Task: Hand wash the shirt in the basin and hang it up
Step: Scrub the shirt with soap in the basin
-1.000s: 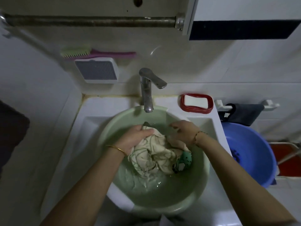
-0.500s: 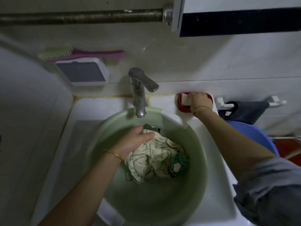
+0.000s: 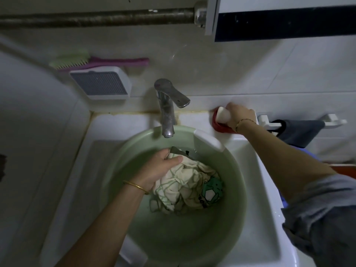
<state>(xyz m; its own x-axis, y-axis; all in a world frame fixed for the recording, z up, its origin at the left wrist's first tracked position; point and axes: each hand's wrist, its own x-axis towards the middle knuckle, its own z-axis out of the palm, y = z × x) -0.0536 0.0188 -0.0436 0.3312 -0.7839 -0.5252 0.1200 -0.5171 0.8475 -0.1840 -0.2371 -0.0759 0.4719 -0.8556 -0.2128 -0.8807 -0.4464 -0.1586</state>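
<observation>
Soap run, basically: a second ago both our hands were kneading the shirt (image 3: 185,184), and now our right hand (image 3: 240,117) has gone over to the red dish (image 3: 221,128) and wrapped its fingers round the soap bar (image 3: 223,115), tipping it up. Our left hand (image 3: 159,170) keeps the wet shirt bunched in its grip, down in the green basin (image 3: 234,199). We'd guess lathering comes next, and hanging is a long way off.

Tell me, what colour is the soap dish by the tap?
Red. The soap dish shows best in the head view, the only one here.
</observation>
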